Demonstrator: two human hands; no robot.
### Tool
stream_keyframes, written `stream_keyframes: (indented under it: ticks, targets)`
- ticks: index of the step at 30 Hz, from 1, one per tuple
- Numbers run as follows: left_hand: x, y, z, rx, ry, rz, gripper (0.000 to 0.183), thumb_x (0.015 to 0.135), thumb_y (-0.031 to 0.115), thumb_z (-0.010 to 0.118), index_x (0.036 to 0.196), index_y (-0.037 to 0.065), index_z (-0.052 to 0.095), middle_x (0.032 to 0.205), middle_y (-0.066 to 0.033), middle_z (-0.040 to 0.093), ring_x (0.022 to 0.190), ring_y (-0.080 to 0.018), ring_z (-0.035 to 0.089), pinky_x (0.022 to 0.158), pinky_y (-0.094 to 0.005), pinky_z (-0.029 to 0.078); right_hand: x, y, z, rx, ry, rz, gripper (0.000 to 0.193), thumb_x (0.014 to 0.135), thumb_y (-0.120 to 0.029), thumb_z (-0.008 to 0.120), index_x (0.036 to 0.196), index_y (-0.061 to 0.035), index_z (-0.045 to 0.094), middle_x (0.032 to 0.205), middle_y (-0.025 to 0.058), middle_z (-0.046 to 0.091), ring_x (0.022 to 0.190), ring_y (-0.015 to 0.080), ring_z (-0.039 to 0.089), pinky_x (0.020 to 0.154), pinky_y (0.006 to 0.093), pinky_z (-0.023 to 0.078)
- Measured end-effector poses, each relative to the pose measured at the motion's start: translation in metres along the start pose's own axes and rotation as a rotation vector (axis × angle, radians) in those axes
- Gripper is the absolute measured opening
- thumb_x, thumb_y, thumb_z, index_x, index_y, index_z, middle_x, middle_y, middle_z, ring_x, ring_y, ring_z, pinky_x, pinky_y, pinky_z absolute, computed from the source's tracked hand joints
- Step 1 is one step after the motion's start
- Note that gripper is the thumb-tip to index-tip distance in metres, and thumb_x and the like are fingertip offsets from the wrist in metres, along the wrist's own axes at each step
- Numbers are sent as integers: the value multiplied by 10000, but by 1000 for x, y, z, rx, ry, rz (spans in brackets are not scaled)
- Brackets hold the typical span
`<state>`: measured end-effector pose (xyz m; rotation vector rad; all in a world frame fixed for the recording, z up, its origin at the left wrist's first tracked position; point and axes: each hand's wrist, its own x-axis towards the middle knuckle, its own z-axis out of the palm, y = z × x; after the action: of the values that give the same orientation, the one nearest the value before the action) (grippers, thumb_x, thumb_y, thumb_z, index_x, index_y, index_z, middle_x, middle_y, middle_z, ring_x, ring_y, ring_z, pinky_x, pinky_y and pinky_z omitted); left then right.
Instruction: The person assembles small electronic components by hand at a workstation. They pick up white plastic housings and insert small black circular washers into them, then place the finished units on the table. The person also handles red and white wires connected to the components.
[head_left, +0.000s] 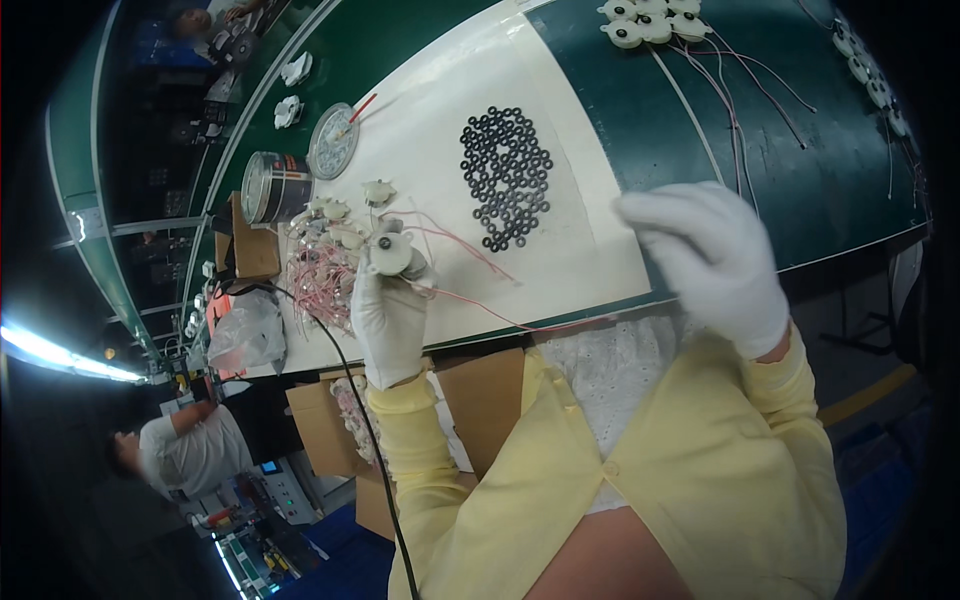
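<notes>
Both my hands wear white gloves, and yellow sleeves cover my forearms. My left hand (388, 318) grips a small round cream-coloured motor part (391, 250) with thin pink wires trailing from it. My right hand (712, 258) hovers above the edge of the white mat (440, 150), its fingers curled; I see nothing in it. A patch of several small black rings (505, 176) lies on the mat between my hands. A heap of similar wired round parts (325, 255) sits just left of my left hand.
An open metal tin (272, 186) and its round lid (333, 140) stand at the mat's far left. More cream round parts with wires (652, 20) lie on the green belt (800, 180). Cardboard boxes (330, 430) sit below the table edge. Another person (190, 450) works at lower left.
</notes>
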<state>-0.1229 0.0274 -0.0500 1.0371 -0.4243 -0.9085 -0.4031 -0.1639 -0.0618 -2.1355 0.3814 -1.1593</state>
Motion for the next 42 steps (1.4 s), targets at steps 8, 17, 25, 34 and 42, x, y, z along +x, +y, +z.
stream_keyframes:
  ticks: [8, 17, 25, 34, 42]
  targets:
    - [-31, -13, 19, -191, -313, -92, 519, 1058, 360, 517, 1449, 18, 505, 964, -30, 559, 806, -162, 532, 764, -377, 422, 44, -54, 77, 159, -242, 45, 490, 800, -416, 796, 1131, -82, 660, 732, 117, 667, 649, 334, 673, 586, 414, 518]
    - [-41, -53, 79, -15, -372, -394, 500, 1117, 289, 447, 1498, -35, 444, 1227, -124, 660, 1052, -190, 666, 942, -338, 540, 36, -7, 22, 14, -119, -39, 405, 741, -265, 868, 1060, -68, 714, 790, 124, 685, 673, 306, 681, 617, 370, 536]
    - [-53, -45, 90, 525, -614, -400, 470, 1091, 268, 519, 1390, -94, 539, 1097, -154, 680, 1021, -203, 650, 875, -330, 539, 64, 88, -107, -715, -122, 68, 414, 797, -147, 789, 1202, -131, 703, 935, 87, 686, 830, 272, 669, 768, 367, 544]
    - [-52, -50, 79, 599, -550, -362, 447, 1099, 246, 503, 1399, -82, 550, 1106, -156, 689, 1020, -192, 655, 919, -326, 518, 102, 164, -132, -508, -320, 276, 576, 800, -68, 742, 1362, -60, 617, 1021, 169, 713, 901, 290, 692, 840, 373, 552]
    - [-50, -39, 73, 633, -555, -311, 396, 1094, 197, 497, 1361, -84, 578, 1069, -162, 704, 988, -204, 670, 908, -335, 533, 112, 163, -128, -604, -349, 378, 401, 797, -117, 753, 1176, -21, 663, 1012, 174, 729, 897, 295, 704, 841, 363, 559]
